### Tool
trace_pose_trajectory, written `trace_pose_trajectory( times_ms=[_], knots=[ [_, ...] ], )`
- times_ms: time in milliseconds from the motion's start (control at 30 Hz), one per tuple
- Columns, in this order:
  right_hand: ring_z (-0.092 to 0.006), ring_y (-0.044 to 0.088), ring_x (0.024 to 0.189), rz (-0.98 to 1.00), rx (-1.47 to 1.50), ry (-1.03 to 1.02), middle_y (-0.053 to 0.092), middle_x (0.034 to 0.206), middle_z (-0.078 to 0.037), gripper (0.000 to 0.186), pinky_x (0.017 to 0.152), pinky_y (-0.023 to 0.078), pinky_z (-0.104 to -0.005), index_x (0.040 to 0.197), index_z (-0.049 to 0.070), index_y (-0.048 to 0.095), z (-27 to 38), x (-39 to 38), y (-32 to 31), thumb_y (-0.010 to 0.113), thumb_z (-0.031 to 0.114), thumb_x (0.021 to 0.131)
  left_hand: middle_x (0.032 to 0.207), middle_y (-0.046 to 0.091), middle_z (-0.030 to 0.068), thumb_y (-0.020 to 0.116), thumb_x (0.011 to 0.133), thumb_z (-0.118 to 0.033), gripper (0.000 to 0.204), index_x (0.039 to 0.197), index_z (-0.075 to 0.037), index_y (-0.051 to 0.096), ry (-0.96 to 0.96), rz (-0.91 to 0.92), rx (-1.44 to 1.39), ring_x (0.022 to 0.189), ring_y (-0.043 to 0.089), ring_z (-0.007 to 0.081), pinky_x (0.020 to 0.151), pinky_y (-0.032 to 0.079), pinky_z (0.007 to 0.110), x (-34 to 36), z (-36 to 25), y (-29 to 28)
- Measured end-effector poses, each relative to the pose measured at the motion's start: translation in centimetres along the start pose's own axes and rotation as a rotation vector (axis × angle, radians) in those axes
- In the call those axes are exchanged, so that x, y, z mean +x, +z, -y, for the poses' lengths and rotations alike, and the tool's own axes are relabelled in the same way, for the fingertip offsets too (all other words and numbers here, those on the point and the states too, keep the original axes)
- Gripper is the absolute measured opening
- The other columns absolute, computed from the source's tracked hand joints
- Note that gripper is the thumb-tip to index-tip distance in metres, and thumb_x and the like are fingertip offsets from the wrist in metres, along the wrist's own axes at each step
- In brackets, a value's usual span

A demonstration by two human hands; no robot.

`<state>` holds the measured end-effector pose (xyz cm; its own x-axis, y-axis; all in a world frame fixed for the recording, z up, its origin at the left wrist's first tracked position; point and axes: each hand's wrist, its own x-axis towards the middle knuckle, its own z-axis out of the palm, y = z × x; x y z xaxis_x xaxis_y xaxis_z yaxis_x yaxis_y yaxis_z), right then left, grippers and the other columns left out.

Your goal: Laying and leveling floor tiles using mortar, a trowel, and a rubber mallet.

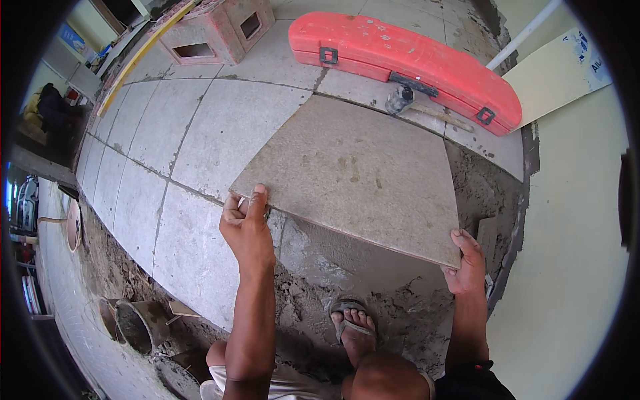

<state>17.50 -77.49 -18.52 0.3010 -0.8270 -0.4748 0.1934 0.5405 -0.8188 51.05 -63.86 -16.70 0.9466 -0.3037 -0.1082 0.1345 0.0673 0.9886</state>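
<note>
Ok, L hand [249, 221], R hand [468, 265] grip tile [363, 183], nr corners (mortar gap [492, 177] R).

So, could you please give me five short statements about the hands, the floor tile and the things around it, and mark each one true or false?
1. The left hand and the right hand both hold the floor tile by its edges. True.
2. The near edge of that tile lies flat in the mortar. False: it is held up above it.
3. A foot in a flip-flop is below the tile in the picture. True.
4. The mallet is inside the red hard case. False: it lies outside, beside the case.
5. The yellow bar is right of the case. False: it is on the left.
</note>
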Motion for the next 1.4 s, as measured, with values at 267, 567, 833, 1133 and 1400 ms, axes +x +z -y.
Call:
trace_pose_trajectory(
  times_ms=[267, 567, 833, 1133, 1400],
  knots=[
    [-0.0031, 0.055, 0.055, 0.033, -0.076, -0.046, 0.066, 0.084, 0.004, 0.014, 0.041, 0.033, -0.0208, 0.1, 0.011, 0.068, -2.0, -0.1, -0.5, 0.071, 0.025, 0.097, 0.09, 0.067, -0.0009, 0.076, 0.095, -0.021, 0.027, 0.112, -0.003, 0.066, -0.07, 0.048, 0.067, 0.083, 0.059, 0.0062, 0.079, 0.048, 0.027, 0.6, 1.8, -1.5],
    [-0.0029, 0.044, 0.059, -0.071, -0.479, 0.011, 0.052, 0.069, 0.007, 0.027, 0.057, 0.038, -0.0221, 0.083, 0.007, 0.064, -8.0, 0.4, -2.9, 0.069, 0.027, 0.101, 0.074, 0.057, -0.0043, 0.074, 0.096, -0.017, 0.017, 0.091, -0.003, 0.065, -0.246, 0.028, 0.313, 0.066, 0.044, 0.0036, 0.06, 0.035, 0.024, 0.3, 8.4, -5.1],
    [-0.0044, 0.051, 0.06, -0.103, -0.664, 0.003, 0.06, 0.069, 0.002, 0.02, 0.057, 0.041, -0.0237, 0.094, 0.0, 0.07, -11.9, 2.6, -4.9, 0.065, 0.019, 0.1, 0.064, 0.066, 0.0119, 0.076, 0.086, -0.051, 0.056, 0.077, 0.004, 0.067, -0.265, 0.154, 0.788, 0.061, 0.064, 0.023, 0.064, 0.05, 0.036, 2.5, 12.7, -6.9],
    [-0.0061, 0.055, 0.058, -0.155, -0.706, 0.043, 0.062, 0.068, 0.0, 0.019, 0.051, 0.045, -0.0257, 0.093, 0.001, 0.072, -12.7, 3.8, -4.9, 0.066, 0.018, 0.1, 0.063, 0.07, 0.0135, 0.068, 0.084, -0.066, 0.067, 0.065, -0.002, 0.077, -0.382, 0.325, 1.033, 0.067, 0.071, 0.0304, 0.074, 0.056, 0.039, 4.3, 11.8, -6.6],
    [-0.0058, 0.059, 0.065, -0.139, -1.054, -0.293, 0.067, 0.079, -0.002, 0.019, 0.059, 0.048, -0.0238, 0.107, -0.002, 0.07, -9.9, 3.7, -3.6, 0.064, 0.015, 0.101, 0.068, 0.072, 0.0151, 0.074, 0.083, -0.06, 0.058, 0.071, -0.004, 0.076, -0.235, 0.294, 1.198, 0.07, 0.073, 0.0343, 0.075, 0.057, 0.042, 3.9, 9.5, -6.5]
  ],
)
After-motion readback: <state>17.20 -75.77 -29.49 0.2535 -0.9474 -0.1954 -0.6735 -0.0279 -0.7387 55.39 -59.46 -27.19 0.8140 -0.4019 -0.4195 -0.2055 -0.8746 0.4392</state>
